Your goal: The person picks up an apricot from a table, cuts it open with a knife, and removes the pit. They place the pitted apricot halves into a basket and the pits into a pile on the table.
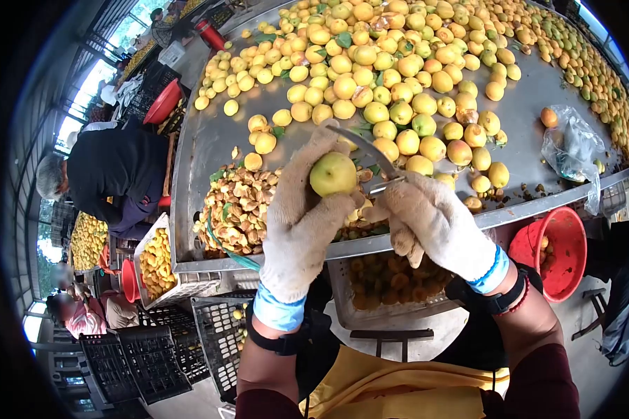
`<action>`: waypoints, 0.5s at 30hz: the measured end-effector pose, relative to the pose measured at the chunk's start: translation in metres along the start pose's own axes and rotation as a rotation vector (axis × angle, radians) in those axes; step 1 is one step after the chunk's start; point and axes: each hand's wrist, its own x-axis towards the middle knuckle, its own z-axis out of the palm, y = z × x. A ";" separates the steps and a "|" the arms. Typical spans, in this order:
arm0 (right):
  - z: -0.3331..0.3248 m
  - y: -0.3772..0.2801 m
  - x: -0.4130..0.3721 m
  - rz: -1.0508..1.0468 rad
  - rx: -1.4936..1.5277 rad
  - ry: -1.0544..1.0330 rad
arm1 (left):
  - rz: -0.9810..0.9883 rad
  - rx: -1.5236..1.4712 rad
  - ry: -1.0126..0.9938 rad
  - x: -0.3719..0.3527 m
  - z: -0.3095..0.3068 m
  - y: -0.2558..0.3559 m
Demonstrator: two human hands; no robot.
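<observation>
My left hand, in a white work glove, is wrapped round a greenish-yellow apricot above the near edge of the metal table. A curved knife is in my gloved right hand, its handle hidden by the fingers. The blade points up and left, close to the apricot's upper right side; whether it touches cannot be made out. Behind both hands spreads a large heap of yellow apricots. Left of my left hand lies a pile of brownish, opened pits or fruit pieces.
Below the table edge stands a crate of fruit; a red bucket is at right. A clear plastic bag lies on the metal table. Black crates stand lower left. Another person bends at left.
</observation>
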 end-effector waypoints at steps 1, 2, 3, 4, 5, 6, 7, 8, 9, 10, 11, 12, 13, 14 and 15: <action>0.003 0.002 -0.004 -0.027 -0.013 -0.008 | 0.016 -0.057 0.021 -0.005 0.006 -0.001; 0.005 -0.003 -0.008 -0.030 -0.015 -0.008 | 0.031 -0.113 0.044 -0.010 0.011 -0.001; 0.008 -0.014 -0.015 -0.011 -0.119 -0.019 | 0.022 -0.126 0.045 -0.013 0.015 0.000; 0.010 -0.020 -0.018 0.009 -0.223 -0.031 | 0.025 -0.125 0.046 -0.016 0.017 0.001; 0.011 -0.019 -0.020 -0.004 -0.267 -0.010 | -0.001 -0.100 0.054 -0.017 0.018 0.002; 0.010 -0.017 -0.021 -0.004 -0.269 -0.010 | -0.029 -0.077 0.062 -0.018 0.019 0.002; 0.009 -0.015 -0.022 -0.023 -0.350 0.009 | -0.004 -0.106 0.053 -0.020 0.016 -0.006; 0.009 -0.013 -0.021 -0.039 -0.431 0.026 | -0.003 -0.110 0.057 -0.019 0.015 -0.007; 0.009 -0.013 -0.020 -0.034 -0.434 0.022 | -0.003 -0.098 0.036 -0.017 0.015 -0.009; 0.009 -0.014 -0.020 -0.032 -0.475 0.035 | -0.005 -0.085 0.014 -0.016 0.014 -0.011; 0.009 -0.013 -0.019 -0.032 -0.516 0.049 | -0.009 -0.086 0.016 -0.016 0.012 -0.012; 0.007 -0.007 -0.017 -0.029 -0.516 0.049 | -0.041 -0.191 0.002 -0.015 0.011 -0.013; 0.004 0.004 -0.014 -0.166 -0.599 0.081 | -0.073 -0.297 -0.012 -0.014 0.009 -0.014; 0.003 0.011 -0.012 -0.303 -0.681 0.113 | -0.077 -0.299 -0.010 -0.013 0.008 -0.015; 0.004 0.010 -0.012 -0.298 -0.681 0.111 | -0.081 -0.274 -0.015 -0.012 0.007 -0.014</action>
